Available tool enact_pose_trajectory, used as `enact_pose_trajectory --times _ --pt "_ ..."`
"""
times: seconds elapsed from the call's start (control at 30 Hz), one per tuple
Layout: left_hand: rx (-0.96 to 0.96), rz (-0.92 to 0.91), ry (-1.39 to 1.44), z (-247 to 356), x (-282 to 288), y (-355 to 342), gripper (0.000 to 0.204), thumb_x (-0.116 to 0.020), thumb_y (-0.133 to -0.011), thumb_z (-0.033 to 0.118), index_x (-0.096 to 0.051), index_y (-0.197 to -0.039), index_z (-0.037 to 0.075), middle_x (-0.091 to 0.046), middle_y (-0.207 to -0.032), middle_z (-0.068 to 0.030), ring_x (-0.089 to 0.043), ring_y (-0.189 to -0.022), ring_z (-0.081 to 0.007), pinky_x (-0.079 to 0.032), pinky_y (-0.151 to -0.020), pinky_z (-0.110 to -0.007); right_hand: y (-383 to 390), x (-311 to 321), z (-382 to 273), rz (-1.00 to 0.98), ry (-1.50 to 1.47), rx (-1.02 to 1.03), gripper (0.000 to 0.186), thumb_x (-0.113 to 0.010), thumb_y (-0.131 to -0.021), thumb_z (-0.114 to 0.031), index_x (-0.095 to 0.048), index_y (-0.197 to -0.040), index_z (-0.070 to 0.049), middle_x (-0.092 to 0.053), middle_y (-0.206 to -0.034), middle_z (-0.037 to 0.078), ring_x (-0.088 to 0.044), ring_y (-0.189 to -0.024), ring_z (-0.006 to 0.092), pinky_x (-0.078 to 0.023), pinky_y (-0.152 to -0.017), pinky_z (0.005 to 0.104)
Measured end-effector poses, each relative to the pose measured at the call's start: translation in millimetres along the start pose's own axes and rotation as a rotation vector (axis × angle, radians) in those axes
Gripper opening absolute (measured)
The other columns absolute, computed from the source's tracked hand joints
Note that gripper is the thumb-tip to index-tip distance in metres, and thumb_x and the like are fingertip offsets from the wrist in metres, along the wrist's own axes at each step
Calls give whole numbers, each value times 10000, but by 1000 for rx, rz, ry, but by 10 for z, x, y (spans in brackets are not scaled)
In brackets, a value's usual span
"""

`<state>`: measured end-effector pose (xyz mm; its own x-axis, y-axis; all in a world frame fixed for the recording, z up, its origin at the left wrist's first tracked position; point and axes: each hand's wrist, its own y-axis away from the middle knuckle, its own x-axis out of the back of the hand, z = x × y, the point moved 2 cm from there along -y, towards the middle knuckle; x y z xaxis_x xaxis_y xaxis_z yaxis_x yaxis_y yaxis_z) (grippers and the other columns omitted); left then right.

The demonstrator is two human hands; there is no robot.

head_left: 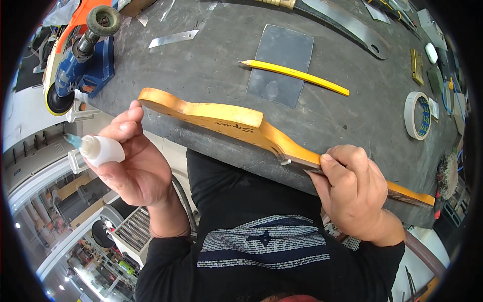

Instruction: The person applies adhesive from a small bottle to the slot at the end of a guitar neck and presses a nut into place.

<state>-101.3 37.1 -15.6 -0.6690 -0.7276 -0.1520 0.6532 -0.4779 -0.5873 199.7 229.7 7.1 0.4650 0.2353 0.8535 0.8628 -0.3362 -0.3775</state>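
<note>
My right hand [349,186] grips a guitar neck [297,152] near its nut, thumb and fingers wrapped round the wood. The neck rests along the near edge of the dark workbench, its amber headstock [216,113] pointing left and the far end to the right. A small pale nut [285,162] shows where headstock and fingerboard meet. In my left hand [143,161] is a small white squeeze bottle [105,151] with a bluish, translucent tip pointing up and left. That hand is just left of the headstock's end, fingers closed round the bottle.
On the workbench [201,65] lie a yellow pencil [302,75] across dark sandpaper [279,45], a loose blade [173,39] and a large knife [347,25]. A roll of tape [417,116] sits right. At far left stands a blue power tool [80,65].
</note>
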Motion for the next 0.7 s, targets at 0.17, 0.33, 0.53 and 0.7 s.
enact_pose_trajectory --times 0.17,0.33,0.53,0.7 --pt "-8 -22 39 45 -167 88 564 -531 -1163 522 -540 -1470 49 -745 -1117 -224 -750 -1149 -448 -521 -1165 -649 -11 -18 -2 25 -1 -5 355 -842 -820 -40 -665 -1127 -16 -632 -961 98 -665 -710 226 -555 -584 332" --pt "20 -227 111 56 -236 112 550 -561 -1158 498 -506 -1486 60 -729 -1128 -162 -729 -1166 -392 -484 -1213 -628 -31 -15 -5 31 1 -17 364 -871 -806 -45 -664 -1105 -30 -633 -959 90 -657 -688 216 -551 -577 326" --pt "85 -289 88 76 -468 285 477 -687 -1114 438 -506 -1361 73 -734 -1025 -172 -758 -1027 -379 -522 -1168 -637 -55 5 10 8 -13 -42 437 -918 -758 -57 -657 -1108 -33 -647 -988 95 -649 -675 229 -537 -572 343" --pt "115 -358 -77 87 -628 379 478 -738 -1074 478 -502 -1264 108 -774 -946 -146 -800 -933 -353 -564 -1118 -610 -122 63 44 -50 -56 -87 511 -944 -715 -95 -657 -1133 -33 -662 -1025 109 -676 -766 279 -538 -649 395"
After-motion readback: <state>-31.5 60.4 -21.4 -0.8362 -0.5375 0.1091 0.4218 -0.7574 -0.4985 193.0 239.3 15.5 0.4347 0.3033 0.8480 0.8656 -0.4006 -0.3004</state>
